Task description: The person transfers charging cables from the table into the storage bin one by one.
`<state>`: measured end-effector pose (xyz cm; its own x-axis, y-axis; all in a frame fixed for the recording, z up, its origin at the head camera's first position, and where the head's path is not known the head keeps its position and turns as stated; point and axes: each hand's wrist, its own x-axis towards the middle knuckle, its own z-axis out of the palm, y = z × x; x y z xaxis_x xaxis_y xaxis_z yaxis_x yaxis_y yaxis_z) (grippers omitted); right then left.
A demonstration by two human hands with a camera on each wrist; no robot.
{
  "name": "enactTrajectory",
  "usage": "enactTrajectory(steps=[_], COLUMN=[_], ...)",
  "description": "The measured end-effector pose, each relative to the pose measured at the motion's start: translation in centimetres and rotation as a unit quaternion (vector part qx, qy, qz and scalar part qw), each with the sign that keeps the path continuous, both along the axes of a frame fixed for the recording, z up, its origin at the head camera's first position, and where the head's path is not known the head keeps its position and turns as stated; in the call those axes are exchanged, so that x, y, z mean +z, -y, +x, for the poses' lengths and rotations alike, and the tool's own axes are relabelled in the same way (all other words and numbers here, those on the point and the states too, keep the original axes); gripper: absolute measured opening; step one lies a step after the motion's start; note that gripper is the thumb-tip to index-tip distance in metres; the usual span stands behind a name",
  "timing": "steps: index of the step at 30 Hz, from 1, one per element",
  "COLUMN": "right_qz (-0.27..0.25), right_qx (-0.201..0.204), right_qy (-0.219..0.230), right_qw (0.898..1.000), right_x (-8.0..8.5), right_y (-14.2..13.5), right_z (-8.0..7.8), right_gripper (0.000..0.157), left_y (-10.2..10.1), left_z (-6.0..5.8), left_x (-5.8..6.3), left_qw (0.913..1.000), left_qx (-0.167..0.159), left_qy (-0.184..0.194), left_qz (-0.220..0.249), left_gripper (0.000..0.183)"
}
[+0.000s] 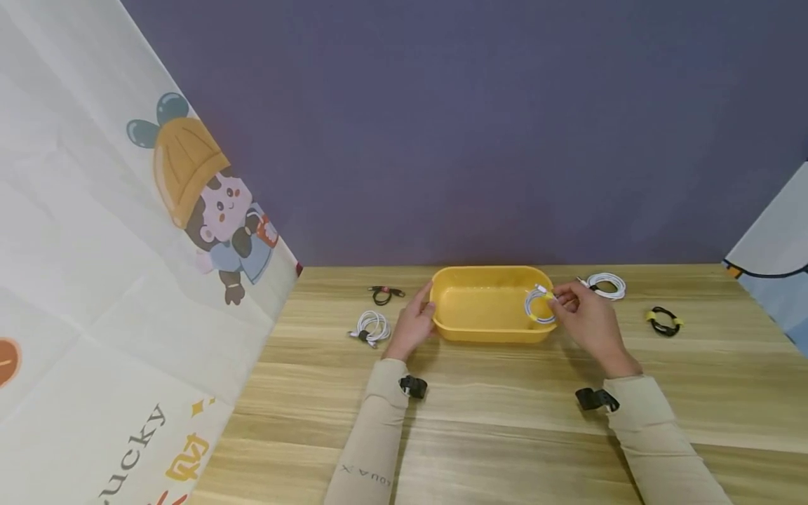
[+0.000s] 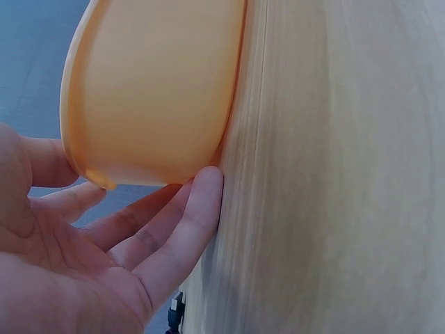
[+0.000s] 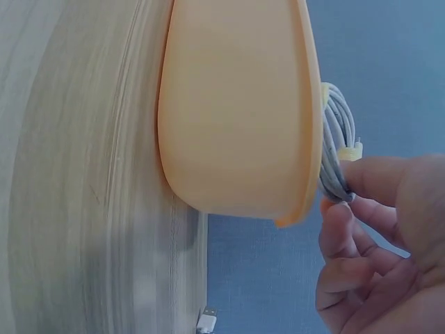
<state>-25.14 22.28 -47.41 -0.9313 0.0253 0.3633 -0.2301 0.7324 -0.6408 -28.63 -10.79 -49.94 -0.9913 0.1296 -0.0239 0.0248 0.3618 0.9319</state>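
A yellow plastic bin (image 1: pixel 486 335) stands on the table. At its left end, my left hand (image 1: pixel 413 326) holds the wall, thumb over the rim and fingers against the outside; the left wrist view shows fingertips (image 2: pixel 206 182) low on the bin's end. My right hand (image 1: pixel 587 319) pinches a coiled white cable (image 1: pixel 529 308) with yellow ties between thumb and forefinger. In the head view the coil overlaps the bin's right end. The right wrist view shows the cable coil (image 3: pixel 337 118) just above the rim, with the other fingers curled below.
Left of the bin lie a small black cable (image 1: pixel 381 296) and a white cable coil (image 1: pixel 372 326) with a black tie. To the right are another white cable coil (image 1: pixel 609 286) and a black cable (image 1: pixel 664 322) with yellow ties. A dark panel (image 1: pixel 480 140) rises behind the table.
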Motion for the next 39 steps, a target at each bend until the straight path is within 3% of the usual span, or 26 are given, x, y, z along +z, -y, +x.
enactTrajectory(steps=[16, 28, 39], right_qz=[0.065, 0.154, 0.214], right_qx=[0.041, 0.097, 0.112], right_qy=[-0.008, 0.051, 0.041], right_qw=[0.997, 0.982, 0.969], right_x=[0.6, 1.6, 0.8], right_y=[1.0, 1.6, 2.7], right_z=[-1.4, -2.9, -4.2], right_gripper=[0.016, 0.019, 0.01], left_y=[-0.1, 0.0, 0.0], left_z=[0.1, 0.2, 0.1], left_x=[0.2, 0.3, 0.3], left_qw=[0.9999, 0.9998, 0.9997], left_qx=[0.004, 0.003, 0.003], left_qy=[-0.003, -0.008, -0.01], left_qz=[-0.012, -0.018, -0.023], left_gripper=[0.052, 0.053, 0.053])
